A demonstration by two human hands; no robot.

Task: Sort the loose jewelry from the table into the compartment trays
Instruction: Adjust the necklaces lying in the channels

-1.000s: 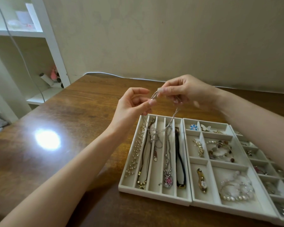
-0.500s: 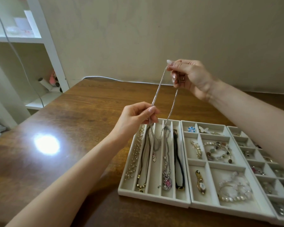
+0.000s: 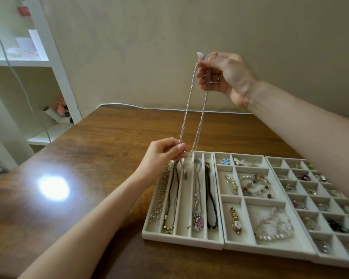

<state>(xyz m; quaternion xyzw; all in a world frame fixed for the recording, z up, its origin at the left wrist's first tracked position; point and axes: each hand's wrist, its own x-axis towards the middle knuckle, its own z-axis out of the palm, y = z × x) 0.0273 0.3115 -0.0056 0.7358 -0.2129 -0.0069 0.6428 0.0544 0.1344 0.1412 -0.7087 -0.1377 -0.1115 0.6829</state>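
Note:
A long silver chain necklace hangs stretched between my two hands. My right hand grips its top end high above the table. My left hand pinches the lower part just over the far end of the left tray. The chain's small pendant dangles into that tray's third long slot. The other long slots hold a pearl strand, cord necklaces and a pink-pendant chain. The middle tray holds brooches and bead bracelets. The right tray has many small cells with earrings and rings.
The three trays sit side by side on a brown wooden table against a beige wall. A bright light glare shows on the tabletop at left. White shelving stands at the far left, with a thin white cable along the table's back edge.
My right hand has risen well above the table, pulling the chain taut. My left hand has dropped slightly toward the left tray while still pinching the chain.

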